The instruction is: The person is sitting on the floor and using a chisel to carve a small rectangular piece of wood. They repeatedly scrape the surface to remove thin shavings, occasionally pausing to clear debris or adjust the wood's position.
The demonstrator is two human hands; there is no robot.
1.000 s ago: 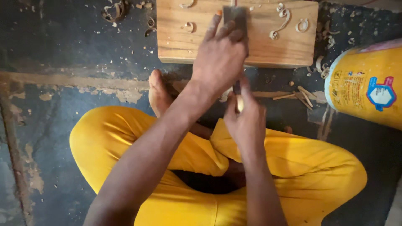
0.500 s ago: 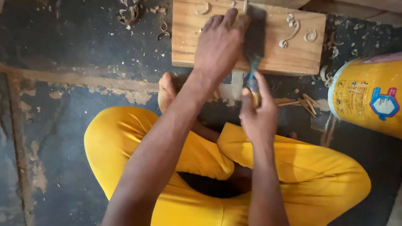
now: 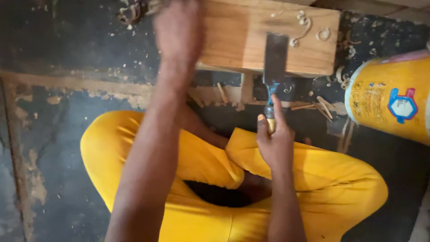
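Dark, patchy floor [image 3: 53, 134] strewn with wood shavings [image 3: 309, 24] carries a pale wooden block [image 3: 242, 40], the landmark for everything else. Just below the block's near edge, the right hand [image 3: 273, 143] is closed around the handle of a wide chisel [image 3: 274, 58], whose flat blade lies on the block's top face. Over the block's left end, the left hand [image 3: 179, 31] is motion-blurred; its grip cannot be told. Right of the block stands a yellow bucket [image 3: 389, 98]. Yellow trousers [image 3: 313, 179] sit below.
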